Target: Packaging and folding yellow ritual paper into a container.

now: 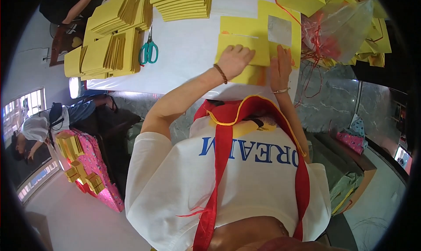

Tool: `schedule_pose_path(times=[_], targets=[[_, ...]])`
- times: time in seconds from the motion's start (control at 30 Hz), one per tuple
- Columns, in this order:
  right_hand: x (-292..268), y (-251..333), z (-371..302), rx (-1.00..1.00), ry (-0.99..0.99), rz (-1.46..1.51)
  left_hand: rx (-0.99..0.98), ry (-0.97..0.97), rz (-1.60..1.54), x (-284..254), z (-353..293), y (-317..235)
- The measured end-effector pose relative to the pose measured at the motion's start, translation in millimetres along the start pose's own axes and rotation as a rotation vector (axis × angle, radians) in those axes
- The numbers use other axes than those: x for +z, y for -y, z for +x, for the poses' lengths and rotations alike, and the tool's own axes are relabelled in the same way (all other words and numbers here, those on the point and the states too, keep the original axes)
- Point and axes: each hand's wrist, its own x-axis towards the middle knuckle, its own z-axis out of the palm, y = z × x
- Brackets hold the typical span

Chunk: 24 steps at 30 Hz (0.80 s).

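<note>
On the white-covered table, a folded yellow paper (258, 53) lies over other yellow paper. My left hand (237, 60) is closed with bent fingers on this folded paper; its fingertips are partly hidden. Beside its right edge, my right hand (281, 69) rests with fingers stretched out and close together. Under and beyond that hand lies a larger yellow sheet (265, 10) with a greyish-white rectangle (279, 30) on it.
Stacks of folded yellow paper (182, 3) stand at the far side and left (109, 53). Teal-handled scissors (148, 52) lie by the left stacks. A clear plastic bag (346, 29) and red strings (313, 53) lie at right. Another person (39, 128) is at far left.
</note>
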Motion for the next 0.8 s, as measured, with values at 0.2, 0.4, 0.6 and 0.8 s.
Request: schedule_pose_path(times=[0.2,0.4,0.6,0.8], targets=[[-16,2,-35,-0.025,0.073,-0.224,-0.171,-0.147,0.076,-79,-41,63],[-9,-6,-39,0.069,0.258,-0.081,-0.242,-0.026,0.231,-64,-103,115],[-1,-12,-34,0.004,0.196,-0.039,-0.265,0.131,0.147,-46,-124,120],[-14,2,-29,0.266,0.283,0.092,-0.306,0.113,0.108,-58,-113,105]])
